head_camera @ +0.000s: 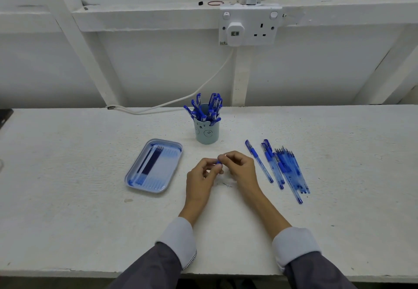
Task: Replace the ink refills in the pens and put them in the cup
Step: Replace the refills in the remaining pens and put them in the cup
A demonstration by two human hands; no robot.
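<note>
At the middle of the bench, just in front of the cup, the left grip and the right grip met fingertip to fingertip. Both had their fingers curled and pinched a small blue piece between them; most of it was hidden by the fingers, so I could not tell whether it was a whole pen or only a part. Both wrists came out of grey sleeves with paler cuffs.

The light blue cup, with a bear face on its side, stood upright behind the hands and was crowded with blue pens standing caps up. To the left of the hands lay a blue tray, set at a slant, with several dark refills lying side by side along its left half. To the right, a heap of loose pens lay on the bench, and a single pen lay just beside the heap, nearer the right grip.

On the wall behind, a double socket carried a white plug, whose cable ran down to the bench's back edge.
</note>
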